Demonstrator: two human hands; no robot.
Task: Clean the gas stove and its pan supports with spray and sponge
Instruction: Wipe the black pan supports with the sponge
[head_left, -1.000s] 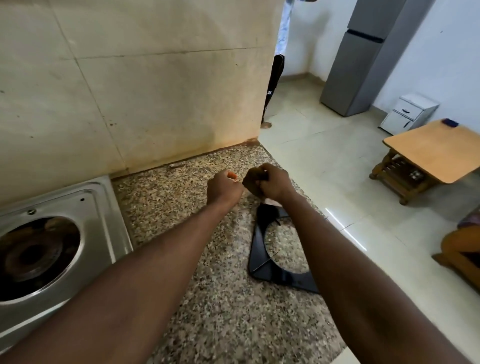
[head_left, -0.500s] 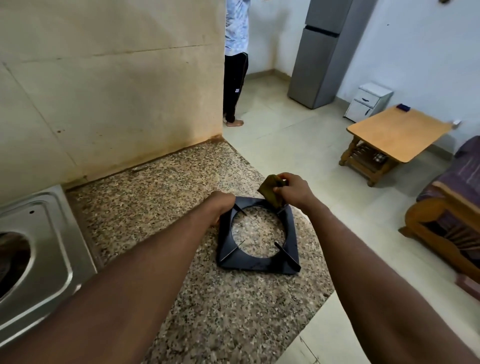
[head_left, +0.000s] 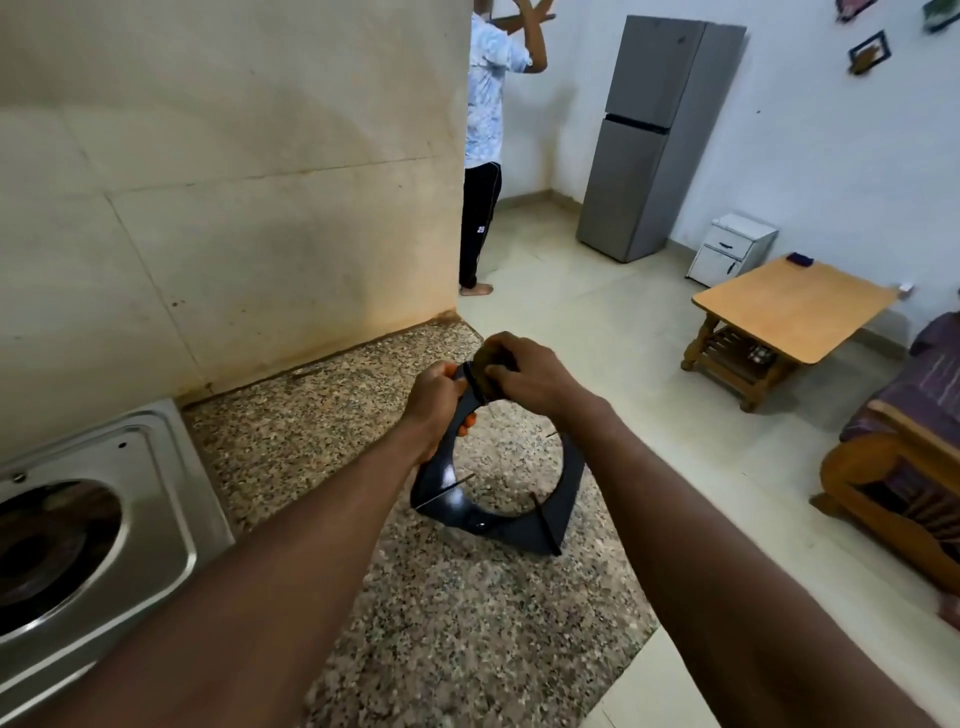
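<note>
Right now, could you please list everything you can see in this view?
pan support: one, black, tilted up on its edge on the countertop
sponge: one, olive-brown, against the pan support's raised edge
gas stove: one, steel, lower left
countertop: one, speckled granite, right of the gas stove
fridge: one, grey, by the far wall
small cabinet: one, white, right of the fridge
table: one, light wood, on the floor at right
sofa: one, wooden frame with purple cushions, right edge
standing person: one, pale shirt and dark trousers, past the wall's end
hands: two; left hand grips the pan support, right hand holds the sponge
</note>
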